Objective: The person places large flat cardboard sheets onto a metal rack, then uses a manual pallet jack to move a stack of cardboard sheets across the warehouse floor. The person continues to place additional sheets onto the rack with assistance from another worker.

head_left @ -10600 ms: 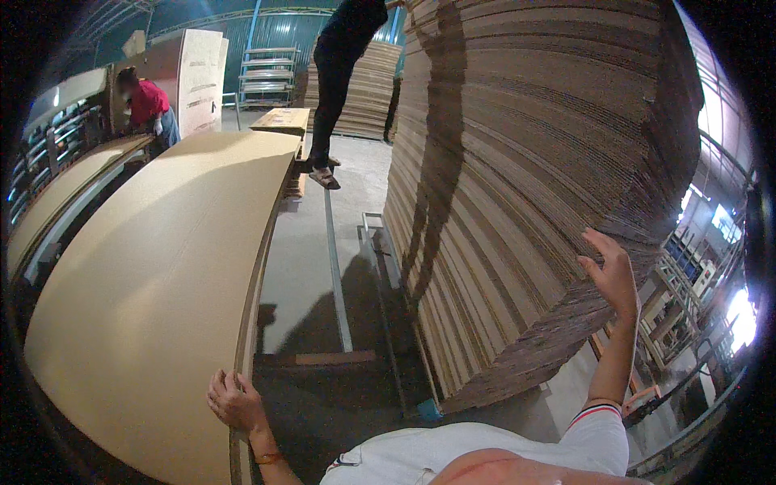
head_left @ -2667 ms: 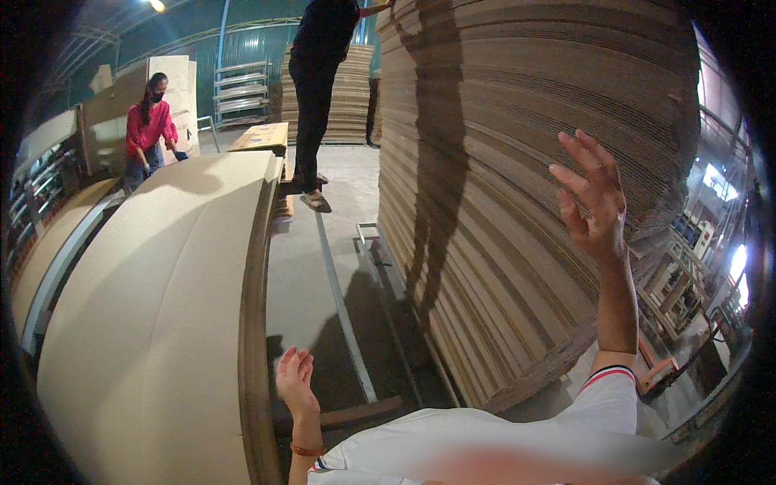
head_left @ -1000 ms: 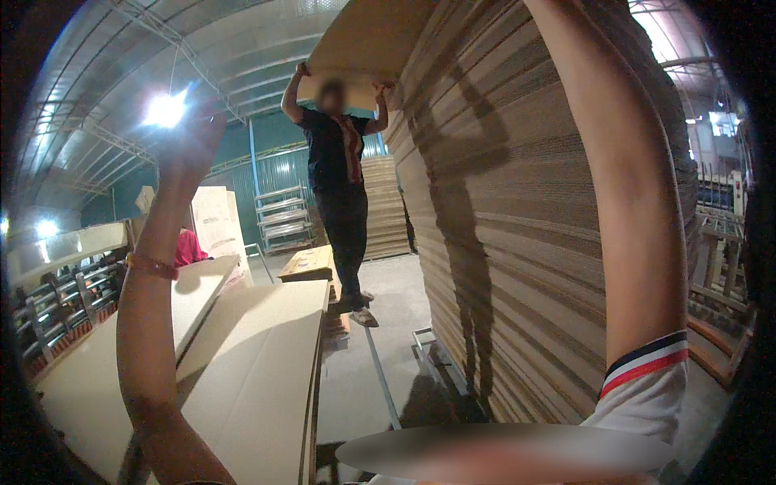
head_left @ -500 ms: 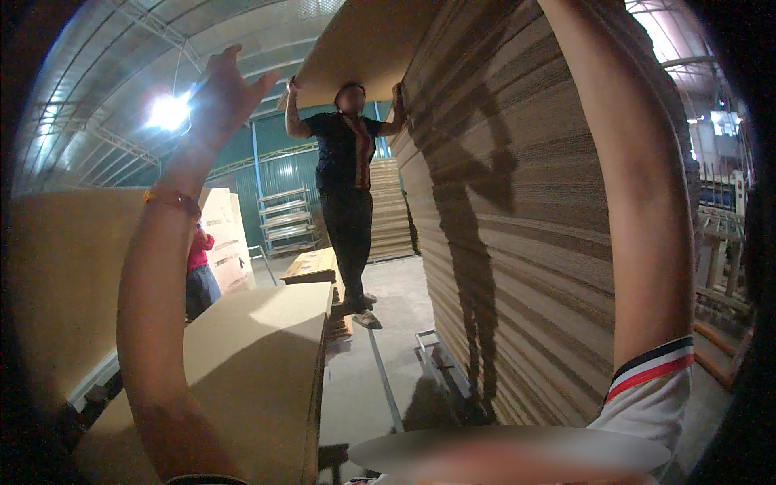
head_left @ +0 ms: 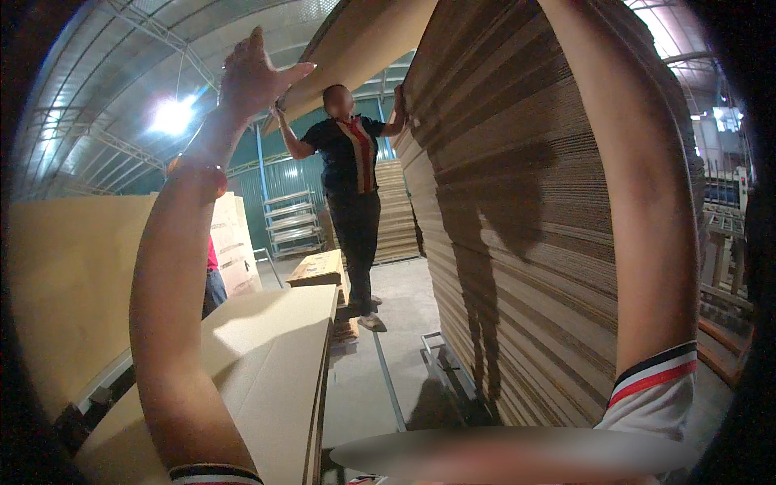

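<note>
My left hand (head_left: 257,79) is raised at the upper left, fingers stretched and thumb apart, with nothing in it. Its thumb points to the near left edge of a large brown cardboard sheet (head_left: 360,48) overhead; whether they touch I cannot tell. My right arm reaches up along a tall stack of cardboard sheets (head_left: 501,210), and its hand is beyond the top of the view. Facing me, a co-worker (head_left: 349,162) in a dark shirt has one hand at the overhead sheet's lower edge and the other against the stack's far edge.
A low pile of cardboard sheets (head_left: 267,339) lies at the left, with a smaller pile (head_left: 319,267) behind it. Upright boards (head_left: 81,275) stand further left, beside a partly hidden person in red (head_left: 212,279). A metal rack (head_left: 293,222) stands at the back. A metal frame (head_left: 444,364) sits under the stack.
The overhead sheet has tilted and shifted left. My left hand has moved up and right. The co-worker's hand at the sheet has come lower and left, and the body leans slightly.
</note>
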Demonstrator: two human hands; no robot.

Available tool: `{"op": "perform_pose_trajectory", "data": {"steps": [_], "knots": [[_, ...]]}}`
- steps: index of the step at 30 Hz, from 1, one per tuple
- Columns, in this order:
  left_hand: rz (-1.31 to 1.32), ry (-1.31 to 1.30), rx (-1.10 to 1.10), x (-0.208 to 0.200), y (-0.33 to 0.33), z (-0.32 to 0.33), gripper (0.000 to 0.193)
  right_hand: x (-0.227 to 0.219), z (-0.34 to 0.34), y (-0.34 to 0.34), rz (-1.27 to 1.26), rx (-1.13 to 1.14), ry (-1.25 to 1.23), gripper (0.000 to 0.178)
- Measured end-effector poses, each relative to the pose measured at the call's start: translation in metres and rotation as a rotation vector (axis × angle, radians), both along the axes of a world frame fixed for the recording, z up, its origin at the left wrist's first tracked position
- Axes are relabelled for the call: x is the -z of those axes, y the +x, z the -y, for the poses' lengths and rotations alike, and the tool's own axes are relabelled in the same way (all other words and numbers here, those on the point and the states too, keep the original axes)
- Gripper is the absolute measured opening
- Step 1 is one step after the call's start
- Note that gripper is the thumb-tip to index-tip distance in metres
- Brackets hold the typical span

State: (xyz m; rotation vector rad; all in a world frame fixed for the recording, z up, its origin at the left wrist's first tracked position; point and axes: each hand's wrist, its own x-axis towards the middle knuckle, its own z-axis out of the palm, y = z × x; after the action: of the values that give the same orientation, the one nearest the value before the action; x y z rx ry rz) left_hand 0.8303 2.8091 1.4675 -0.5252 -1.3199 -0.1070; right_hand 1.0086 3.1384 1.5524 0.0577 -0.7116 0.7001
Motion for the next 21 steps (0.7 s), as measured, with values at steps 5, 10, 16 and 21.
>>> {"op": "perform_pose_trajectory", "data": {"steps": [5,10,16,21], "knots": [[-0.196,0.029,0.032,-0.01,-0.001,-0.039,0.11,0.001,-0.005,0.0,0.002,0.056,0.016,0.104],[-0.247,0.137,0.105,-0.03,0.012,-0.064,0.102,-0.001,-0.012,-0.006,0.005,0.096,0.031,0.102],[0.022,0.175,0.141,-0.062,0.021,-0.087,0.129,0.003,-0.021,-0.01,0.002,0.169,0.052,0.101],[-0.059,0.177,0.307,-0.091,0.027,-0.076,0.134,0.005,-0.024,-0.014,0.002,0.255,0.086,0.099]]}}
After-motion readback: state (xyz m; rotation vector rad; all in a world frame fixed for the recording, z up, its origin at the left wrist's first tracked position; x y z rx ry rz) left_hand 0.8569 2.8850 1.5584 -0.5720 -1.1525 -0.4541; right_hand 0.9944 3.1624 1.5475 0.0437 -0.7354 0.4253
